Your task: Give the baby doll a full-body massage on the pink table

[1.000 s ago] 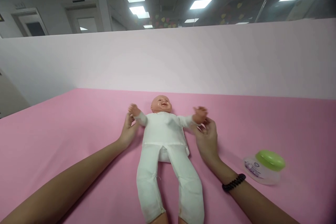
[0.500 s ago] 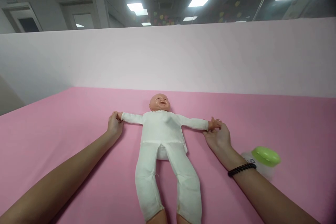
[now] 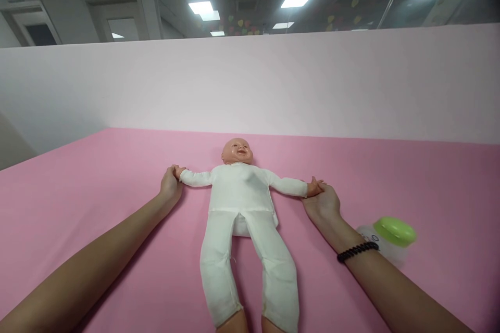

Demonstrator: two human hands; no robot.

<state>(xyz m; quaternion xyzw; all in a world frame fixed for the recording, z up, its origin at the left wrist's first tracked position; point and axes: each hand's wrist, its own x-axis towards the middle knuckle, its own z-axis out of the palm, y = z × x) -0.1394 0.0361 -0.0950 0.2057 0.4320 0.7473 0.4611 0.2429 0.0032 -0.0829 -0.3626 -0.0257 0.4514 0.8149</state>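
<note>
A baby doll (image 3: 242, 190) with a white cloth body lies on its back on the pink surface (image 3: 133, 281), head away from me and arms stretched out sideways. My left hand (image 3: 171, 185) is closed around the doll's hand on the left side. On the other side, my right hand (image 3: 323, 204) holds the doll's other hand, palm turned up, with the doll's fingers showing above mine. Parts of my fingertips are hidden behind the doll's hands. The doll's feet run out of view at the bottom edge.
Beside my right wrist, partly behind it, lies a clear container with a green lid (image 3: 395, 231). A black coiled band (image 3: 357, 251) circles that wrist. A white padded wall (image 3: 250, 86) borders the pink surface at the back.
My right hand has shifted slightly left and down with the doll's hand, and the doll's arm bends a little more. My left hand stays nearly in place, still holding.
</note>
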